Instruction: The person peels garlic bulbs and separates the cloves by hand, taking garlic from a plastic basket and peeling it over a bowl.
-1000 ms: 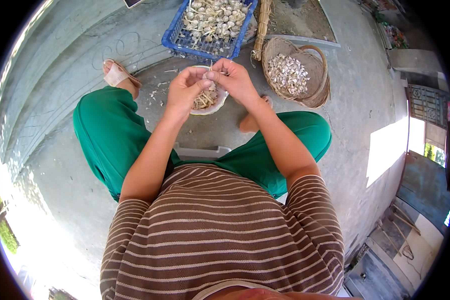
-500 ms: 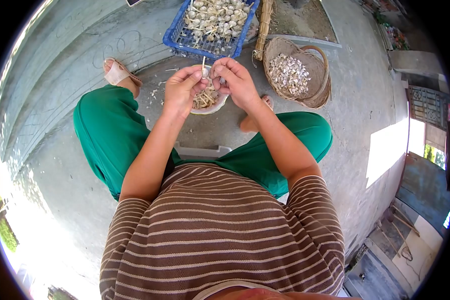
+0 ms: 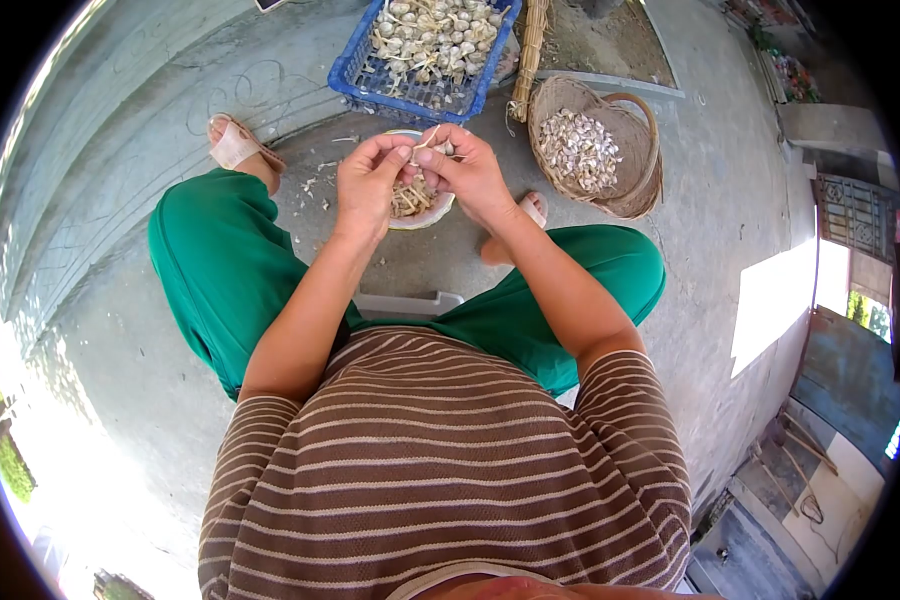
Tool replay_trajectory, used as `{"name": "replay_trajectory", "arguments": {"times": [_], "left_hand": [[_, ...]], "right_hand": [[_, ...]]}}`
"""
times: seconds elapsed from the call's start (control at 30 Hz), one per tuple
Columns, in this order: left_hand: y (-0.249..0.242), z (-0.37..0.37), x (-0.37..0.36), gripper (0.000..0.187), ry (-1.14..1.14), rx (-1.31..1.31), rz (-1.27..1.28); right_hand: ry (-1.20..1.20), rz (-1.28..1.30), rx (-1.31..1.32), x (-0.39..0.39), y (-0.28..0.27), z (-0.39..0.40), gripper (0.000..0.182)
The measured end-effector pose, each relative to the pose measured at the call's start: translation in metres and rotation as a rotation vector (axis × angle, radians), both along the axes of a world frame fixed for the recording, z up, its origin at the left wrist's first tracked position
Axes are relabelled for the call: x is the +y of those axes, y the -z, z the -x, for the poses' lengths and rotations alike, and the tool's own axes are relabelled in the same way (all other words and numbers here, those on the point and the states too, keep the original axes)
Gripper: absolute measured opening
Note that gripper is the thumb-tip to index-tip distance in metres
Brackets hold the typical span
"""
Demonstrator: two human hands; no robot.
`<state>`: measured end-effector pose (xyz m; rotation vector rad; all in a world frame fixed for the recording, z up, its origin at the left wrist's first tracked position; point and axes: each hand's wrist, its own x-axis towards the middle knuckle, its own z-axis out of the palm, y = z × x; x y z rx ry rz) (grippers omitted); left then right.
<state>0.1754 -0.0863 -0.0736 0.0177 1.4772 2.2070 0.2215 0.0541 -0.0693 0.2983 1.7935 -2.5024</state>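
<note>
Above a round bowl, my left hand and my right hand meet at their fingertips. Both hands are closed in a pinch on a garlic piece with a thin pale stem; its lower part is partly hidden by the fingers. Whitish garlic also shows beneath my right fingers. Dry stems and peelings lie in the bowl. Beyond it, a blue plastic crate holds many garlic bulbs. To the right, a wicker basket holds loose garlic cloves.
A straw bundle lies between crate and basket. My sandaled feet flank the bowl, with garlic scraps on the concrete floor beside it. A pale plastic edge shows between my legs. Curved steps rise at the left.
My hands have come together, the right moving left and slightly down. The stem that stood upright at my left fingertips now slants between both hands.
</note>
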Motion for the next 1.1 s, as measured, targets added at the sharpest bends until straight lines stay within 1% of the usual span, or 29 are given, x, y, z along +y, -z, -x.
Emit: {"name": "replay_trajectory", "arguments": {"times": [0.1,0.17,0.23,0.27,0.33,0.37,0.4,0.43,0.47,0.5,0.53,0.57,0.6,0.67,0.8,1.1], "left_hand": [[0.0,0.001,0.001,0.009,-0.017,-0.052,-0.071],[-0.001,0.001,0.001,0.008,-0.03,-0.082,-0.118],[-0.007,0.0,0.001,0.009,-0.01,-0.214,-0.175],[-0.006,-0.001,0.001,0.009,-0.011,-0.212,-0.177],[-0.002,-0.002,0.001,0.009,0.081,-0.076,-0.074],[0.0,-0.001,0.001,0.009,0.08,-0.076,-0.075],[0.001,0.0,0.001,0.008,0.12,-0.032,-0.019],[0.003,0.001,0.001,0.008,0.16,0.012,0.038],[0.005,0.0,0.002,0.008,0.159,0.012,0.038],[0.005,-0.002,0.004,0.006,0.12,0.048,0.095],[0.004,-0.001,0.006,0.004,0.078,0.088,0.15],[0.003,0.001,0.006,0.004,0.072,0.095,0.147],[0.002,0.001,0.004,0.003,0.067,0.065,0.136],[0.002,0.002,0.002,0.004,0.057,0.035,0.127],[0.001,0.001,0.0,0.007,0.048,0.013,0.129],[0.003,0.0,-0.001,0.009,0.039,0.06,0.141]], "right_hand": [[0.017,0.071,0.01,-0.002,-0.001,-0.002,0.011],[0.083,0.157,0.032,-0.005,-0.003,-0.002,0.01],[0.128,0.152,0.044,-0.004,0.003,0.0,0.01],[0.174,0.148,0.055,-0.003,0.005,0.001,0.01],[0.178,0.121,0.072,-0.002,0.007,0.002,0.009],[0.184,0.096,0.086,-0.001,0.008,0.003,0.008],[0.182,0.096,0.086,-0.001,0.008,0.003,0.008],[0.182,0.005,0.09,-0.002,0.009,0.003,0.009],[0.182,-0.085,0.093,-0.002,0.009,0.002,0.01],[0.18,-0.087,0.095,-0.004,0.005,0.001,0.01],[0.174,-0.298,0.075,-0.007,-0.003,0.001,0.011],[0.167,-0.51,0.057,-0.009,-0.008,0.001,0.011],[0.163,-0.512,0.062,-0.009,-0.007,0.002,0.011],[0.178,-0.677,0.204,-0.011,-0.004,0.0,0.013],[0.189,-0.718,0.28,-0.017,-0.006,-0.002,0.012],[0.203,-0.691,0.275,-0.021,-0.002,-0.004,0.01]]}}
